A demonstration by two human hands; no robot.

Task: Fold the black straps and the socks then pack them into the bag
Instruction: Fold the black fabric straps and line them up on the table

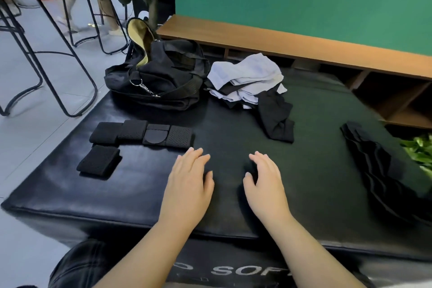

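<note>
While both hands hover low over the near middle of the bench, nothing sits between their fingers: the left hand is spread flat with straight fingers, and the right hand is loosely open with fingers slightly bent. Whether either palm actually touches the black padded surface cannot be told.

Five folded straps lie at the left: four in a far row, touching side by side, and one alone just nearer. One of the row shows a rounded patch on top. One long unfolded strap stretches along the right edge, its near end cut off by the frame.

One bag stands at the far left of the bench, unzipped, with a pale lining showing and a metal clip hanging at its front. Just right of it is a heap of socks, pale ones tangled with black; their number cannot be counted. One dark sock trails out of the heap toward the near side.

White lettering on the bench's near face is partly hidden by the arms. Green leaves show at the right edge, cut off.
</note>
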